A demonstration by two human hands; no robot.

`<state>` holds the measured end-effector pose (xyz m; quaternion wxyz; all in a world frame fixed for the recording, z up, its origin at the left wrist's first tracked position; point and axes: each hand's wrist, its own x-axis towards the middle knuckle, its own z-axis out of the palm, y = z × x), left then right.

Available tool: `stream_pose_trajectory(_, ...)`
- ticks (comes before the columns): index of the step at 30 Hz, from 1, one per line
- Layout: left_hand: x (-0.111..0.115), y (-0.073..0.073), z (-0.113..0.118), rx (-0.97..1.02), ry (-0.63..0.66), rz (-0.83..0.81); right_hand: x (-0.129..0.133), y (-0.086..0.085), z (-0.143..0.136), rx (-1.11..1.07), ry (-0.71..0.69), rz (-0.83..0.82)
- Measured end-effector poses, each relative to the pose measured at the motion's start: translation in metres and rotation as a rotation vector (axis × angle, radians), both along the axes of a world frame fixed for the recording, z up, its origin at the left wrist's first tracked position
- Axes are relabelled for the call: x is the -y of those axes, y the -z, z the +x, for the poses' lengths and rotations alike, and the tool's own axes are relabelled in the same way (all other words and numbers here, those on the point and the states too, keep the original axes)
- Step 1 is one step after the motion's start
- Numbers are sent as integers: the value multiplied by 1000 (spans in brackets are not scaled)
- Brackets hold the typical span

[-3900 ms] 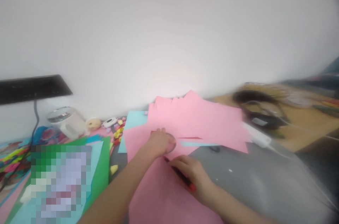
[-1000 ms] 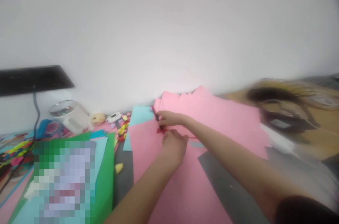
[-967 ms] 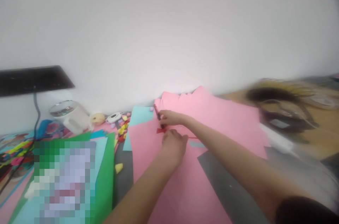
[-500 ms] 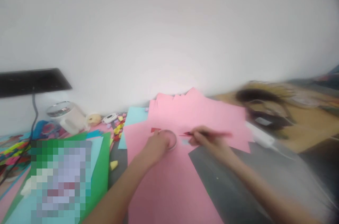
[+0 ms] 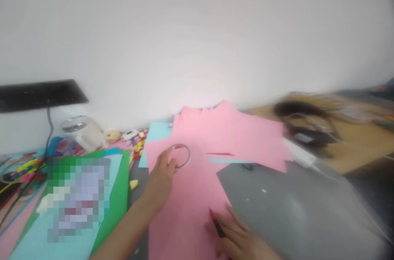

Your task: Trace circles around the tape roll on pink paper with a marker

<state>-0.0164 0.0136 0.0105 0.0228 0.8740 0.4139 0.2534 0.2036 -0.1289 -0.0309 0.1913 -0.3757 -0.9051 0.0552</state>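
Observation:
A thin round ring (image 5: 188, 154) is on the upper part of a long pink sheet (image 5: 193, 194). My left hand (image 5: 161, 176) pinches the ring's left side between thumb and fingers. Lower down, over the sheet's right edge, my right hand (image 5: 232, 233) holds a red and black pen (image 5: 217, 223), its red tip pointing up and left. Behind lie more pink sheets (image 5: 227, 128). A thin red strip (image 5: 220, 154) shows between the sheets, and a little red also shows inside the ring.
Green paper (image 5: 118, 200) and light blue paper lie at the left, partly pixelated. Behind them stand a white mug (image 5: 89, 137) and small coloured pieces (image 5: 140, 144). A white bar with a cable (image 5: 298, 153) and blurred black headphones (image 5: 308, 124) are at the right.
My right hand has moved down toward me with the pen, away from the upper part of the sheet. The ring has shifted left and slightly up with my left hand, onto the red mark.

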Motion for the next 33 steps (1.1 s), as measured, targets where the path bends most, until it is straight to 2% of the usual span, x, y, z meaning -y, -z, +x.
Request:
stream_pose_trajectory(5,23,5,-10,-55,20,-23,-14,-11,3,-56,39,-120)
stream_pose_trajectory(10,38,7,8,-141,83,-89,-22,-21,2,-131,97,-158)
stream_pose_trajectory(16,33,10,30,-118,177,-125,-19,-14,9,-206,147,-120)
stream_pose_trajectory(21,27,21,35,-142,178,-138,-18,-15,9,-276,167,-158)
stream_pose_trajectory(24,23,28,36,-96,175,-165,-23,-21,8,-451,308,-233)
stream_pose_trajectory(27,19,25,39,-1,132,-258,-35,-31,10,-659,506,-281)
stream_pose_trajectory(31,17,16,46,80,89,-398,-69,-50,15,-785,662,-367)
stream_pose_trajectory(33,15,14,50,1,132,-393,-92,-56,16,-904,725,-486)
